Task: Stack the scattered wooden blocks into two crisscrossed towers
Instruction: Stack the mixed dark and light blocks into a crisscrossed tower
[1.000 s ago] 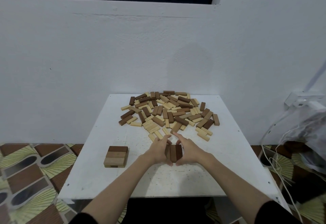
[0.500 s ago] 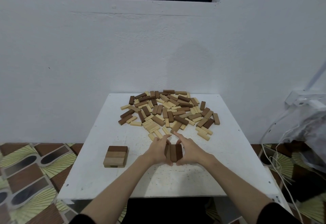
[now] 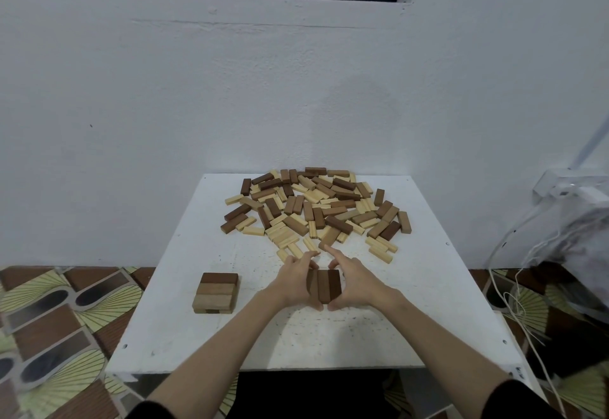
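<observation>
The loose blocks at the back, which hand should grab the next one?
Probably the right hand: its forefinger already points at the nearest blocks of the pile. The left hand could keep steadying the three-block row pressed between both hands.

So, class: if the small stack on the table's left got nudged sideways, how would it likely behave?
The stack is low and wide, so it would probably slide rather than tip. Its layers look merely laid on, so the top blocks may shift. The wood looks rigid.

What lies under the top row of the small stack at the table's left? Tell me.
Under the small stack's top row of three blocks, a lower layer shows only at the front edge, on the white table. Its block count is hidden.
</observation>
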